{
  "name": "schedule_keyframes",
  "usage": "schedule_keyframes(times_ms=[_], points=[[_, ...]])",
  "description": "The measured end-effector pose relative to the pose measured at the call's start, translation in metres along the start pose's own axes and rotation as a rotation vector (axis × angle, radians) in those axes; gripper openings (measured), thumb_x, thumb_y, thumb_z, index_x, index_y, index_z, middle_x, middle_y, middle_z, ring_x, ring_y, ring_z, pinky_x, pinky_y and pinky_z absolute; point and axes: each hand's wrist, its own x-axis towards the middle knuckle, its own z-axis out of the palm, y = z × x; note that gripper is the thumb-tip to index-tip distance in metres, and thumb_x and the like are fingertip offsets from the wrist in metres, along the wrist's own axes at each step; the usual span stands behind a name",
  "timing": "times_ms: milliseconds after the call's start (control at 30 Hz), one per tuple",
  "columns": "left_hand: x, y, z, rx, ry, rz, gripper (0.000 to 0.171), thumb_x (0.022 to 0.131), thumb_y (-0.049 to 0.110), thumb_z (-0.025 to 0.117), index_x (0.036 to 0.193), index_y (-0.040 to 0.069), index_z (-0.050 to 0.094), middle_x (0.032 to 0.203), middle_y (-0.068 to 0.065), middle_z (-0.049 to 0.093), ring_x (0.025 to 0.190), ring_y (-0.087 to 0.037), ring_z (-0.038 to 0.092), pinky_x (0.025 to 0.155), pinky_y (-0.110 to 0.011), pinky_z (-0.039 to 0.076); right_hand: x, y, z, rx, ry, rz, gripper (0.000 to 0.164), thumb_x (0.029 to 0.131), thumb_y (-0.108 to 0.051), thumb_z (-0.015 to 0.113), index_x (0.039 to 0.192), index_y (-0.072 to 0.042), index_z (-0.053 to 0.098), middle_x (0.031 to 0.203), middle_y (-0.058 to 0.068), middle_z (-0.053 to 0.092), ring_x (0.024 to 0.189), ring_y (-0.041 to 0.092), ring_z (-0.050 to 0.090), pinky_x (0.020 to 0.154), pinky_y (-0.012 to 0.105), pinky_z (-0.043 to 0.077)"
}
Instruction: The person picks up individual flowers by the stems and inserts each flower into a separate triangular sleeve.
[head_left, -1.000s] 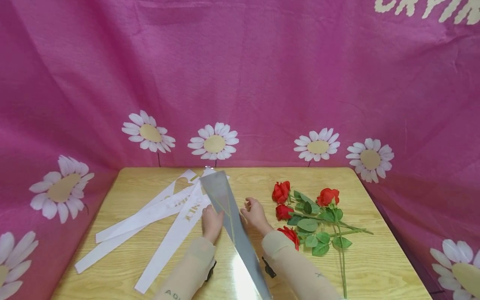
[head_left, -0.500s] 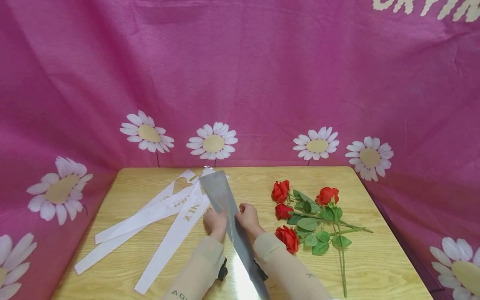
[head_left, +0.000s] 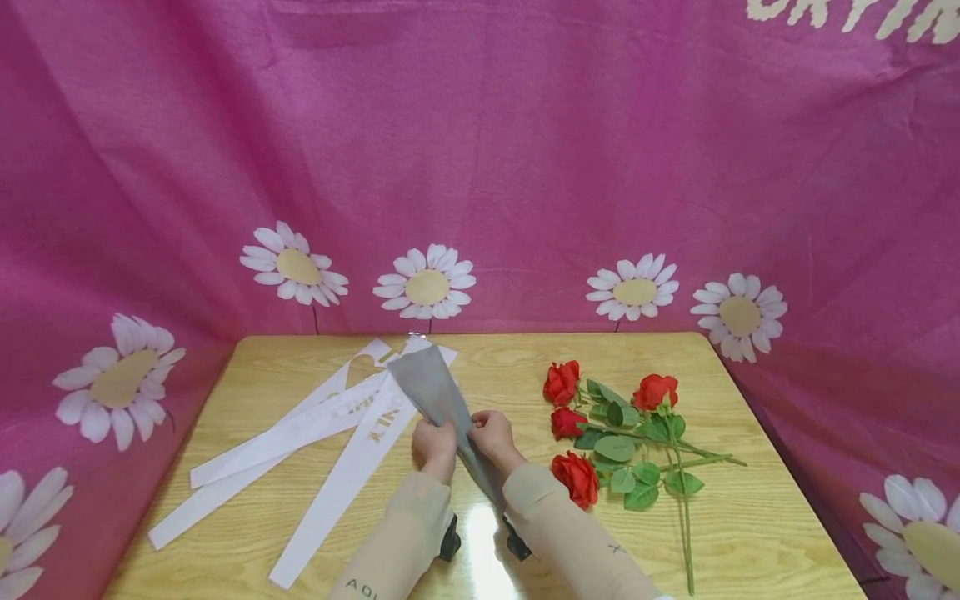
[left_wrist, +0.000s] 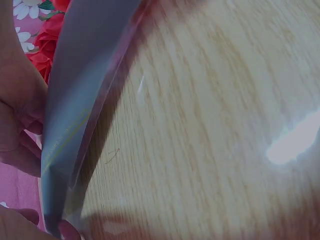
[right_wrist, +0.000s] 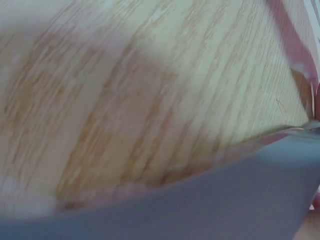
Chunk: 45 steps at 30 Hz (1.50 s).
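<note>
A long grey sheet of flower wrapping paper [head_left: 426,382] slants between both hands in the head view. My left hand [head_left: 436,447] pinches its left edge; in the left wrist view one fingertip [left_wrist: 69,231] shows at the paper's narrow lower end. On the opposite edge, my right hand [head_left: 495,439] holds the paper with its fingers bent. A gold line and a see-through margin run along the grey paper [left_wrist: 82,80] in the left wrist view. The right wrist view is filled below by the same grey paper [right_wrist: 200,212], and the fingers there are mostly hidden.
White ribbons [head_left: 341,492] with gold lettering fan out on the left of the wooden table [head_left: 247,558]. On the right lie several red roses [head_left: 575,479] with green leaves and stems. A pink cloth [head_left: 517,167] with printed daisies surrounds the table.
My right hand has come left onto the paper's edge. The paper's lower part has drawn in between the forearms, and its gold line is no longer visible in the head view.
</note>
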Motion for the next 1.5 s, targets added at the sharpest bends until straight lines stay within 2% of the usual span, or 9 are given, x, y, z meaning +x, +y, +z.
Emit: schedule_keyframes(times_ms=[200,500,733,833,900,1033,1167,1333,1500], points=[[0.001,-0.002,0.002,-0.112,-0.061,-0.058,0.032,0.074,0.011,0.059,0.103,-0.003,0.062,0.104,-0.02,0.064,0.094,-0.037,0.056,0.083,-0.046,0.039,-0.009,-0.011,-0.004,0.017,-0.005,0.047,0.024,0.073,-0.015,0.07,0.096,-0.007,0.069,0.079,0.002,0.06,0.072,0.016,0.055,0.061,0.029,0.048],[0.018,-0.001,0.003,-0.282,-0.257,0.096,0.033,0.08,0.003,0.059,0.111,-0.006,0.054,0.106,-0.023,0.062,0.096,-0.031,0.058,0.083,-0.041,0.045,0.01,0.014,0.007,0.026,0.022,-0.032,0.041,0.082,-0.031,0.063,0.106,0.001,0.064,0.085,0.005,0.064,0.076,0.013,0.058,0.062,0.022,0.047],[0.152,-0.115,0.108,-0.488,-0.494,0.415,0.032,0.071,0.013,0.074,0.099,0.01,0.059,0.087,-0.004,0.067,0.076,-0.012,0.061,0.06,-0.024,0.049,0.014,0.009,-0.004,0.436,-0.059,0.098,0.046,0.088,-0.039,0.056,0.112,0.0,0.06,0.094,0.009,0.065,0.081,0.018,0.062,0.069,0.031,0.052],[0.172,-0.124,0.115,-0.41,-0.578,0.42,0.035,0.069,0.017,0.076,0.1,0.013,0.06,0.093,-0.003,0.066,0.084,-0.011,0.06,0.066,-0.024,0.049,0.004,-0.016,-0.024,0.711,-0.135,0.158,0.041,0.09,-0.034,0.055,0.11,0.0,0.061,0.091,0.011,0.066,0.079,0.02,0.063,0.068,0.034,0.052],[0.156,-0.103,0.09,-0.372,-0.644,0.424,0.037,0.072,0.015,0.074,0.105,0.007,0.059,0.099,-0.007,0.065,0.091,-0.014,0.059,0.071,-0.027,0.049,-0.009,-0.046,-0.043,0.839,-0.124,0.194,0.035,0.088,-0.032,0.058,0.105,0.0,0.062,0.083,0.006,0.065,0.071,0.014,0.06,0.062,0.029,0.05],[0.082,-0.025,0.011,-0.251,-0.744,0.357,0.037,0.078,0.002,0.063,0.112,-0.007,0.053,0.106,-0.02,0.061,0.095,-0.02,0.057,0.079,-0.032,0.048,-0.025,-0.094,-0.077,0.963,-0.033,0.281,0.026,0.087,-0.027,0.06,0.097,-0.002,0.06,0.074,-0.002,0.057,0.063,0.007,0.049,0.057,0.022,0.041],[0.035,0.025,-0.041,-0.23,-0.883,0.286,0.032,0.079,-0.01,0.052,0.11,-0.016,0.049,0.099,-0.024,0.061,0.082,-0.018,0.058,0.074,-0.033,0.049,-0.005,-0.069,-0.087,1.13,-0.034,0.205,0.016,0.083,-0.02,0.065,0.086,-0.006,0.06,0.071,-0.001,0.058,0.061,0.009,0.053,0.052,0.019,0.041],[0.027,0.037,-0.055,-0.206,-0.99,0.246,0.015,0.08,-0.01,0.049,0.095,-0.011,0.048,0.084,-0.011,0.061,0.074,-0.013,0.056,0.07,-0.03,0.047,0.013,-0.058,-0.108,1.17,0.077,0.27,0.01,0.081,-0.014,0.067,0.088,-0.008,0.063,0.073,-0.002,0.064,0.064,0.007,0.059,0.051,0.018,0.045],[0.044,0.028,-0.046,-0.134,-1.041,0.299,0.008,0.079,-0.007,0.051,0.085,-0.004,0.047,0.073,-0.001,0.052,0.07,-0.011,0.049,0.065,-0.025,0.041,0.014,-0.06,-0.138,1.329,0.152,0.241,0.019,0.081,-0.006,0.066,0.099,-0.005,0.065,0.096,0.003,0.066,0.093,0.013,0.06,0.086,0.027,0.046]])
